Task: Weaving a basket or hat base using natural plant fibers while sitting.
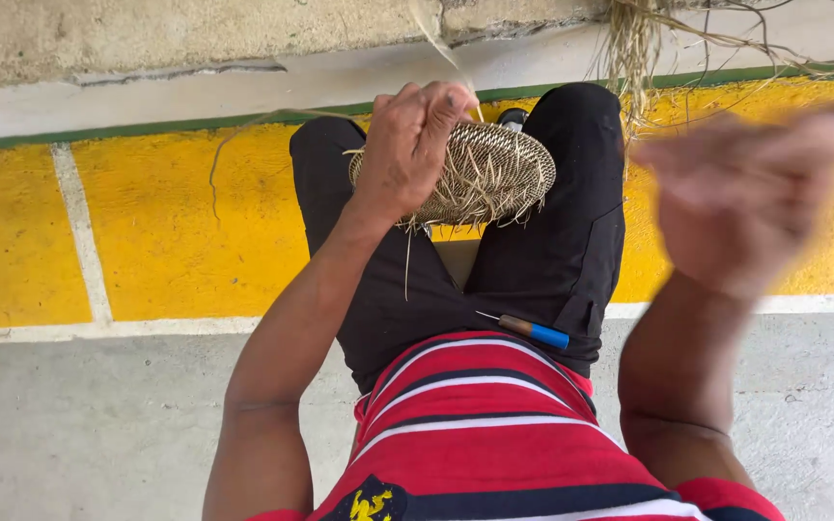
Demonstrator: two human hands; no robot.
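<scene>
Seen from above, a seated person in black trousers (pixel 542 251) and a red shirt with white and dark stripes (pixel 475 425) works on a small round woven basket (pixel 489 174) resting on the knees. It is a shallow disc of tightly coiled pale straw, ribbed in rings, with loose fibre ends bristling from its near edge; it tilts so its flat face turns up and toward the viewer, its wider span running left to right. The left hand (pixel 407 145) grips the basket's left rim, fingers (pixel 436 101) curled together over the top edge and pinching a thin straw strand (pixel 436 43) that rises from them. The right hand (pixel 740 193) is lifted off to the right, well apart from the basket, and so blurred that I cannot tell how its fingers are set. A slim tool with a wooden-brown and blue handle (pixel 531 331) lies on the right thigh. Beyond the knees runs a rough yellow painted kerb (pixel 156 222) with white lines, and loose dry fibres (pixel 649 39) hang at the top right.
</scene>
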